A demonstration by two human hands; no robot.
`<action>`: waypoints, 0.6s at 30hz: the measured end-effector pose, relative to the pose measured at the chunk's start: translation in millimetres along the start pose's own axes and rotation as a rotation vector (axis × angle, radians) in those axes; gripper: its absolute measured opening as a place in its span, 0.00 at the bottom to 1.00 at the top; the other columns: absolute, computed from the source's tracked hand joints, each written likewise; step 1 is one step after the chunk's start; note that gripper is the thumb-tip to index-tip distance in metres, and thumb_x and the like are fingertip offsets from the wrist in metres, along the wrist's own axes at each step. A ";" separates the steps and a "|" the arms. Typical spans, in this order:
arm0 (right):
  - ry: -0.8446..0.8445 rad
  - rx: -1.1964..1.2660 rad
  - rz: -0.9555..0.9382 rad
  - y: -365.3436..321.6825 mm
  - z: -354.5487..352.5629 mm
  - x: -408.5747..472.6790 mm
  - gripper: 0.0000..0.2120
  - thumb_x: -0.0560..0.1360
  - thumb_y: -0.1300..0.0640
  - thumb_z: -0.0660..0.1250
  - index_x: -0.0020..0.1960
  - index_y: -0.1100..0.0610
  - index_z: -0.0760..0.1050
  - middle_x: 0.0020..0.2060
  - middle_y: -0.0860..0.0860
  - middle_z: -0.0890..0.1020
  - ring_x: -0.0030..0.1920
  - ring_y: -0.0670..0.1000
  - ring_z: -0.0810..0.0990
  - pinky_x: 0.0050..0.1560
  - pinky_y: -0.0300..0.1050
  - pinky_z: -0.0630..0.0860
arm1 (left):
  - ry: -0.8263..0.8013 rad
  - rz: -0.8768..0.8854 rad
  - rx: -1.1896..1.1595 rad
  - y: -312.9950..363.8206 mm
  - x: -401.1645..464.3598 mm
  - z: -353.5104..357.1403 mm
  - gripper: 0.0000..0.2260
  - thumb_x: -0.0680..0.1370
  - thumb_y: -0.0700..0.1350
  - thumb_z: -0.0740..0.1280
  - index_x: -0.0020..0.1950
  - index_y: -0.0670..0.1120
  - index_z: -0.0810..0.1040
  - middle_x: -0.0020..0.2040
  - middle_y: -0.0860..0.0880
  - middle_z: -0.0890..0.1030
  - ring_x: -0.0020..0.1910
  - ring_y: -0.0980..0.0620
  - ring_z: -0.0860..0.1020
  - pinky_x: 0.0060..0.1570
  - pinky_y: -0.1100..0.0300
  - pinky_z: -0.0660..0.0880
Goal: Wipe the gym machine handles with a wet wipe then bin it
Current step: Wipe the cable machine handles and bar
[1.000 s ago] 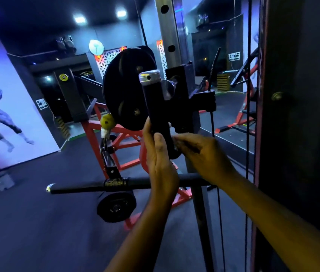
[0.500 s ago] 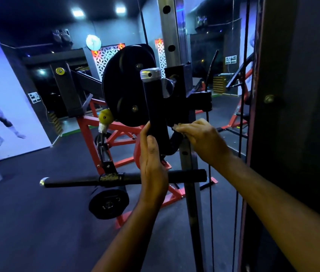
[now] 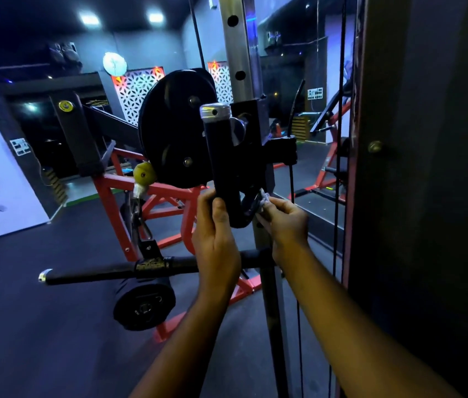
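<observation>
**Wiping the foot of the upright handle**

The steel post (image 3: 238, 47) runs from 12 o'clock down through the centre, with a black pulley (image 3: 175, 127) mounted at about 11 o'clock from the hands. Red frames (image 3: 166, 202) sit behind at 9 o'clock, and a horizontal bar (image 3: 106, 272) with a chrome tip crosses at 8 o'clock, a weight plate (image 3: 143, 305) hanging just under it. These are background to the step.

The handle (image 3: 221, 162) stands nearly upright at centre, black grip with a chrome cap at its 12 o'clock end. The left hand (image 3: 217, 239) grasps its lower end from 7 o'clock, thumb laid up the grip, steadying it. The right hand (image 3: 285, 222) comes in from 4 o'clock, fingers curled and pinching the wipe (image 3: 264, 198), a small pale bunch at the strap loop beside the handle's foot.

To my eye the step in hand is the rub around the handle's base. To do it well:

- Keep the left hand's hold firm so the handle does not swing on its strap.
- Spread the wipe flatter; bunched as it is, it probably covers little.
- Work upward toward the cap, turning round the grip.
- Shift the left hand afterwards, since the patch under it looks unwiped.
- The bar likely needs doing too.

No bin is in view.
</observation>
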State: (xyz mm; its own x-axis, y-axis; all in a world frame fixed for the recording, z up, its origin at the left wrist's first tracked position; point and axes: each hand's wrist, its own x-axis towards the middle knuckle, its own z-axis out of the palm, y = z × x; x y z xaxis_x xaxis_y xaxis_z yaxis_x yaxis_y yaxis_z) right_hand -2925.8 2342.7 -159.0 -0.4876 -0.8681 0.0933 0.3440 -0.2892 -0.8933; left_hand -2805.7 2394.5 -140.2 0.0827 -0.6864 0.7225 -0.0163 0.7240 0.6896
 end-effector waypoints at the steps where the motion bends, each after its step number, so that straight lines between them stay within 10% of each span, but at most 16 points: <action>1: 0.003 0.096 0.068 -0.9 2.5 0.1 0.06 0.78 0.63 0.69 0.53 0.57 0.81 0.55 0.55 0.83 0.54 0.52 0.84 0.54 0.50 0.83 | -0.023 0.013 0.012 0.4 1.1 -2.0 0.14 0.85 0.51 0.53 0.62 0.45 0.72 0.46 0.62 0.76 0.46 0.59 0.76 0.47 0.68 0.74; 8: 0.019 0.433 0.385 0.2 13.2 -28.0 0.08 0.79 0.65 0.67 0.57 0.63 0.79 0.52 0.62 0.83 0.50 0.58 0.86 0.53 0.49 0.83 | -0.155 0.034 0.044 -2.8 9.4 -18.5 0.16 0.86 0.51 0.54 0.62 0.41 0.74 0.49 0.52 0.79 0.50 0.52 0.79 0.50 0.63 0.76; 18: 0.061 0.522 0.371 -15.6 24.2 -26.6 0.09 0.80 0.66 0.65 0.59 0.64 0.77 0.56 0.63 0.82 0.48 0.56 0.84 0.39 0.45 0.83 | -0.183 0.067 0.104 -7.6 12.4 -22.0 0.13 0.87 0.48 0.54 0.59 0.42 0.74 0.47 0.51 0.76 0.46 0.52 0.77 0.47 0.61 0.74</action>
State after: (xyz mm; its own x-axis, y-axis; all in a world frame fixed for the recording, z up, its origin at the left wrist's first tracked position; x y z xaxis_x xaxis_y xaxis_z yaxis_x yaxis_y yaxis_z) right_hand -2898.8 2360.6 -136.8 -0.3006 -0.9280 -0.2204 0.8363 -0.1454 -0.5286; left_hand -2782.6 2382.0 -137.6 -0.1040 -0.6449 0.7571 -0.1191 0.7639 0.6343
